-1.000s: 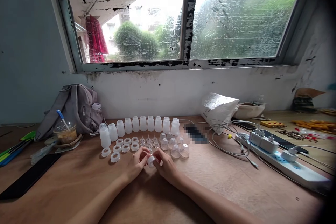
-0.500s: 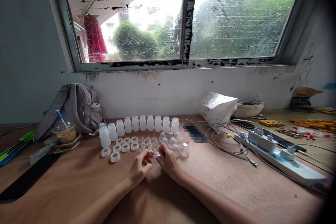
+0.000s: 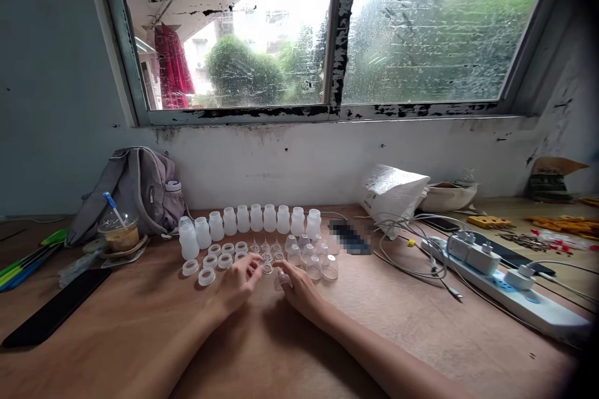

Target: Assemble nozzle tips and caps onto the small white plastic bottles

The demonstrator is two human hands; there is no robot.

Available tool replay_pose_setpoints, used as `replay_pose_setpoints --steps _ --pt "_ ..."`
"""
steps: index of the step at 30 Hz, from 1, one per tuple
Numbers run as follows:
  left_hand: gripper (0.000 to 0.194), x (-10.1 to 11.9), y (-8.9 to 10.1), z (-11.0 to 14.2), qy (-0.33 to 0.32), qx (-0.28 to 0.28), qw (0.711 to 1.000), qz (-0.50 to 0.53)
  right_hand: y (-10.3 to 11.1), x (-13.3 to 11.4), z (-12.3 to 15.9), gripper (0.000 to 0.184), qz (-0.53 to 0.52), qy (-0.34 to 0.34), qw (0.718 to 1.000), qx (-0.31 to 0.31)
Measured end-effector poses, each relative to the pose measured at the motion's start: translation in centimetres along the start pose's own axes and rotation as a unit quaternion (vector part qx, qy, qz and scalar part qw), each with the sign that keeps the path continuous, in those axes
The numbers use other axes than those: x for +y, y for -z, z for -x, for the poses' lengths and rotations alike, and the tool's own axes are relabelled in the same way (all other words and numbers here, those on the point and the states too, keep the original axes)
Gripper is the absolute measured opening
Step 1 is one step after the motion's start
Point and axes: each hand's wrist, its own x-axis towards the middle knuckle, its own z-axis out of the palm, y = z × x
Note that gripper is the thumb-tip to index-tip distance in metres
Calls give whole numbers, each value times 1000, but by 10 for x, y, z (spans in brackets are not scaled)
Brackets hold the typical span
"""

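My left hand (image 3: 234, 283) lies low on the wooden table (image 3: 384, 318), fingers stretched forward, their tips at the small clear teats (image 3: 266, 257); nothing shows in it. My right hand (image 3: 302, 292) rests beside it with fingertips pinched on a small translucent cap piece (image 3: 279, 280). Just beyond stand a curved row of little white bottles (image 3: 255, 218), several white screw rings (image 3: 219, 259) and several clear dome caps (image 3: 316, 265).
A grey bag (image 3: 135, 190), a drink cup with a straw (image 3: 119, 234), green pens (image 3: 23, 259) and a black phone (image 3: 56, 307) are on the left. On the right are a white paper bag (image 3: 393, 193), tangled cables (image 3: 416, 249) and a power strip (image 3: 515, 290).
My left hand let go of the small piece and reached forward to the teats. My right hand kept the piece and moved slightly away from me.
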Motion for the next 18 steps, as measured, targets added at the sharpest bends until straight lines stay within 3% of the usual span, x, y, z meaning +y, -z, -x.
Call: replay_pose_setpoints --steps 2,4,7,12,16,18 --pt "36 -19 14 -16 86 48 987 -124 2 1 0 37 3 -13 1000 -5" --pt "51 -42 31 -35 184 67 952 -235 3 3 0 34 7 -30 1000 -5" --pt "51 -69 54 -58 245 100 907 -327 2 6 1 31 7 -46 999 7" --pt "31 -84 63 -72 236 138 896 -349 5 4 1 28 -3 -57 998 22" --pt "22 -74 55 -63 179 165 899 -365 15 -9 -1 24 -20 -72 997 14" --pt "23 -65 53 -57 126 196 898 -373 21 -15 -3 31 -47 -77 996 11"
